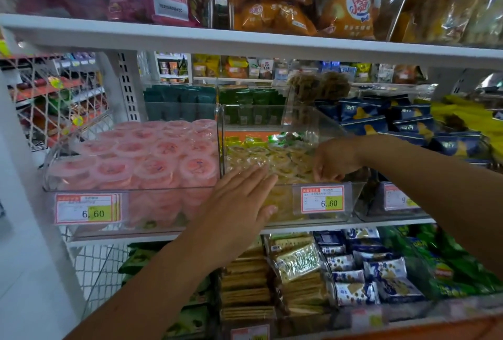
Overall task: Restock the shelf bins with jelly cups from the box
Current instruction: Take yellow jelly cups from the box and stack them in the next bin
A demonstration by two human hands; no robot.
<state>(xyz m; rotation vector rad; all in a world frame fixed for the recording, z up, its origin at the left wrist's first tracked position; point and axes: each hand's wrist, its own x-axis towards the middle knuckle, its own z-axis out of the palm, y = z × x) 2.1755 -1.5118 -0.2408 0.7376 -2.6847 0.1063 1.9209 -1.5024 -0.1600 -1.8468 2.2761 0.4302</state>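
1. The person stands before a white metal shelf, with both bare arms stretched toward it.
2. On this shelf two clear plastic bins stand side by side, touching each other.
3. The left clear bin is filled almost to the rim with round pink jelly cups, laid in rows with their lids up.
4. The middle clear bin holds round yellow jelly cups. They lie more loosely, and the pile is lower than the pink one.
5. The left hand is flat, with the fingers straight and close together. It lies against the front wall of the middle bin, and the fingertips reach over the front rim.
6. The right hand is inside the middle bin at its front right side, with the fingers curled downward among the yellow cups. I cannot tell if it holds a cup.
7. A red-framed price tag is fixed on the front of the middle bin, just under the right hand.
8. A similar tag is on the left bin.
9. Dark blue snack packets fill the bin to the right.
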